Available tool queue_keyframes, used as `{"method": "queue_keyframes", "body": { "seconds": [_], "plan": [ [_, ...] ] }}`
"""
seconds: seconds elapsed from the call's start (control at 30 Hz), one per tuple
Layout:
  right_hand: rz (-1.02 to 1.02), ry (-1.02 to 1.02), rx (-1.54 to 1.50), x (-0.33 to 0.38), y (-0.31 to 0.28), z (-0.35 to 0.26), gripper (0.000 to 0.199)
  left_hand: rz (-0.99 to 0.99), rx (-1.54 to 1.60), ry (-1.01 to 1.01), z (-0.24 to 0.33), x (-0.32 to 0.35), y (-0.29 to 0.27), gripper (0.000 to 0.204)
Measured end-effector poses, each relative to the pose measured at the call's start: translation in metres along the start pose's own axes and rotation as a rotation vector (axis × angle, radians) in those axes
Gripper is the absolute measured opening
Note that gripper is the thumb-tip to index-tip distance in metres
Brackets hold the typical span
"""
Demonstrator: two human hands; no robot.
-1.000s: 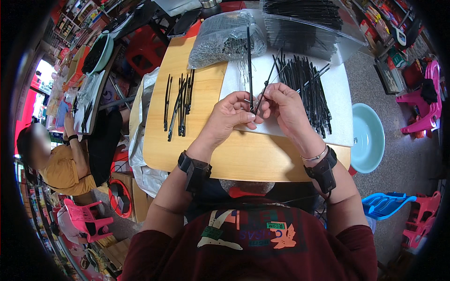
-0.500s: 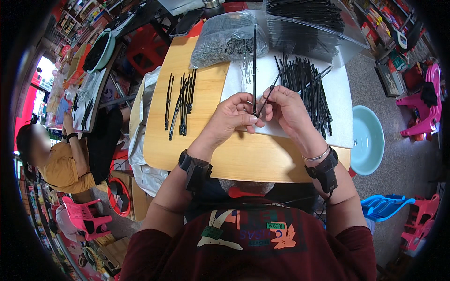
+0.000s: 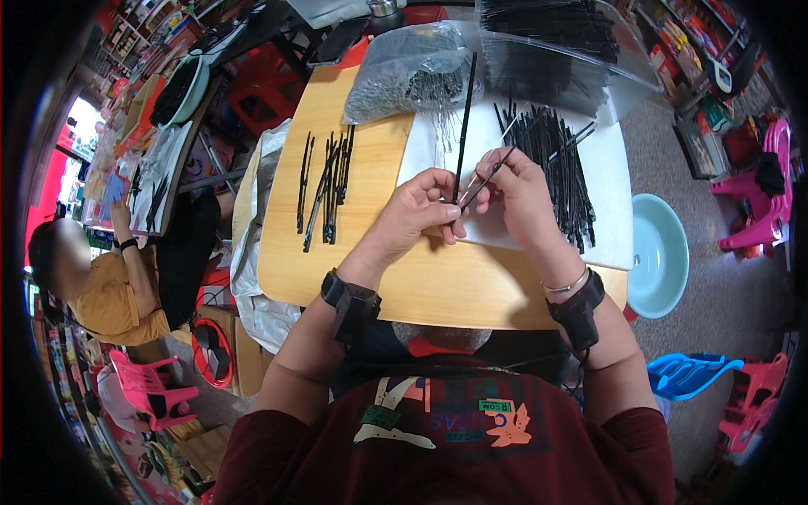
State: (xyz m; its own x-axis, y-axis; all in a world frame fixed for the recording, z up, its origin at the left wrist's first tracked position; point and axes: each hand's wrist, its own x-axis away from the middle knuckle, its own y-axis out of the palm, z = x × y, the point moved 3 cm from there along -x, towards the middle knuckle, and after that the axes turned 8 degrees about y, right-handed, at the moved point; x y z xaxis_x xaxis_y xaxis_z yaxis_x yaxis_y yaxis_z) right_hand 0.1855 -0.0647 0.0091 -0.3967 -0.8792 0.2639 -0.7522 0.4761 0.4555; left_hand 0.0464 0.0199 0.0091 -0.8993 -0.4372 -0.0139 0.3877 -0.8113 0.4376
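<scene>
A: Starting at the far left, another person in a yellow top (image 3: 101,286) sits at a separate table, well apart from this worktop (image 3: 379,278).

B: And on the left part of the wooden worktop lies a loose group of black strips (image 3: 324,189), each laid flat, pointing away from the person.

A: Now the centre. The left hand (image 3: 412,223) is closed, thumb and fingers pinched on the lower end of a long black rod (image 3: 463,126), which stands up and away toward the far side.

B: The right hand (image 3: 522,198) sits just beside it, fingers curled shut on a thin pale wire (image 3: 486,172) and a shorter dark strip, angled toward the rod's base. The two hands nearly touch.

A: My read: this is fine joining work, so the left hand should keep the rod steady while the right feeds the thin piece in along its line, not across it.

B: Agreed. A light pinch near the tip gives control; squeezing hard could bend the wire.

A: Right of the hands, a heap of black rods (image 3: 560,160) rests on a white sheet (image 3: 606,210).

B: Beyond that, a clear bag of grey pieces (image 3: 404,71), and a pale green basin (image 3: 661,252) off the right edge.
</scene>
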Motion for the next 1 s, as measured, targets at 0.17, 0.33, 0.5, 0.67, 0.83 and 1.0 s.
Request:
{"method": "queue_keyframes", "body": {
  "seconds": [0.17,0.33,0.5,0.67,0.83,1.0],
  "plan": [
    [-0.046,-0.115,0.090,0.009,0.015,-0.007,0.009,0.097,-0.114,-0.002,-0.002,0.003,-0.007,0.015],
    [-0.088,-0.206,0.158,0.014,0.023,-0.009,0.010,0.135,-0.197,0.065,-0.009,0.003,-0.009,0.013],
    [-0.112,-0.202,0.330,0.011,0.019,-0.002,0.009,0.132,-0.429,0.255,-0.007,0.003,-0.003,0.012],
    [-0.102,-0.183,0.355,0.011,0.022,0.001,0.012,0.186,-0.491,0.264,-0.007,0.002,-0.008,0.011],
    [-0.103,-0.138,0.329,0.010,0.020,0.001,0.016,0.247,-0.338,0.211,-0.003,0.003,-0.010,0.010],
    [-0.083,-0.124,0.312,0.010,0.021,0.000,0.018,0.255,-0.335,0.244,-0.004,0.003,-0.010,0.008]
  ]
}}
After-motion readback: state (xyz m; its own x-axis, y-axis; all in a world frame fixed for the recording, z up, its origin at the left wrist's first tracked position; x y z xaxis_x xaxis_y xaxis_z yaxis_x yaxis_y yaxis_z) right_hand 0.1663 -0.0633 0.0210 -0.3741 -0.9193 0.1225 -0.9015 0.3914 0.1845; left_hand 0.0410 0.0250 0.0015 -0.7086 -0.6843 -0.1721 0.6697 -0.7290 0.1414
